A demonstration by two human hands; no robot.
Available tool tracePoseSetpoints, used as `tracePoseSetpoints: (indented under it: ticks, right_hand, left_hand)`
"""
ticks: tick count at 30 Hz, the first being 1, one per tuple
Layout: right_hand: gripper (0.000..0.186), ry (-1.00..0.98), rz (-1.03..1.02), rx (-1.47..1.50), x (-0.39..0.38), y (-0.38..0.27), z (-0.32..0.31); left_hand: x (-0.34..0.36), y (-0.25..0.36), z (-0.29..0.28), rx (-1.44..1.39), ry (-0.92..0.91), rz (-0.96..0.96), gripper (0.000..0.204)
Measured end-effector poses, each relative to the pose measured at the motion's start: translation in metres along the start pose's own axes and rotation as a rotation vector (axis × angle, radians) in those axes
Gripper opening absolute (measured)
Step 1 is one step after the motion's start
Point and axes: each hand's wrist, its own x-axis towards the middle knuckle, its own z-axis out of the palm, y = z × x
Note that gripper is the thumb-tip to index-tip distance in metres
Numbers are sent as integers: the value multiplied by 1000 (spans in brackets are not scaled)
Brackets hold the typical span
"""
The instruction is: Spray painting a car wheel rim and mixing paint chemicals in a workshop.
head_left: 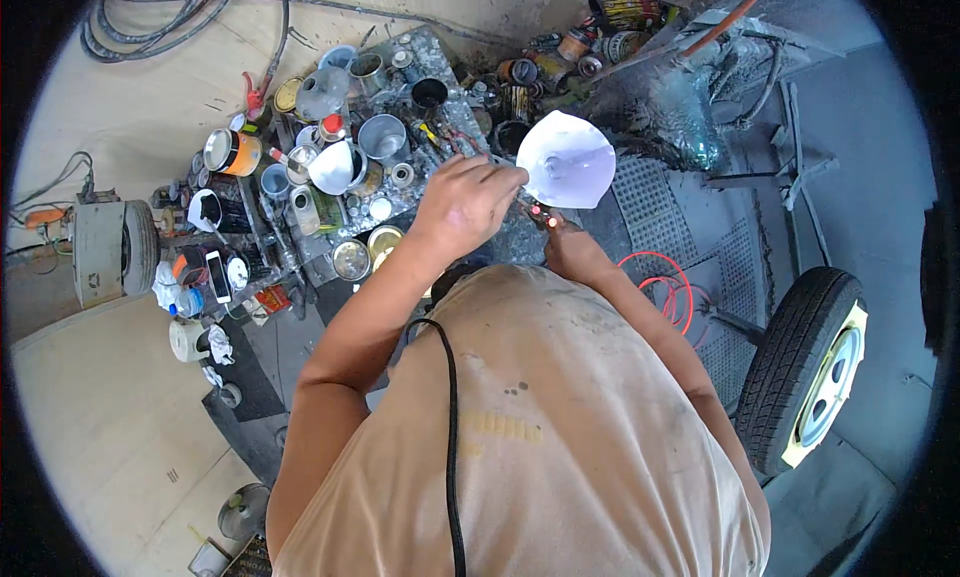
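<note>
The cone (pixel 568 167) is pinched at its left rim by the fingers of the left hand (pixel 462 205), just ahead of the right hand (pixel 577 253), whose grip cannot be told. Judged light, easily creased; rim hold advised.

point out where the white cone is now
In the head view, the white cone is above and right of centre, its left edge pinched by the left hand, the right hand just below.
</note>
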Motion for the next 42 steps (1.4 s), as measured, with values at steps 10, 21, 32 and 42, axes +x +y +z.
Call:
tracePoseSetpoints:
  ticks: [10,21,32,42]
  right_hand:
    - [45,-84,1,27,9,0,-10]
    - [46,-32,-44,18,15,-5,-9]
    - [49,-21,-51,13,18,-15,-2]
    - [47,-90,-23,-22,22,-14,3]
  left_hand:
    - [42,17,-36,4,65,47,17]
    - [46,25,-47,-30,72,58,17]
    - [42,24,-58,-35,69,40,17]
    - [41,20,-60,-34,86,36,18]
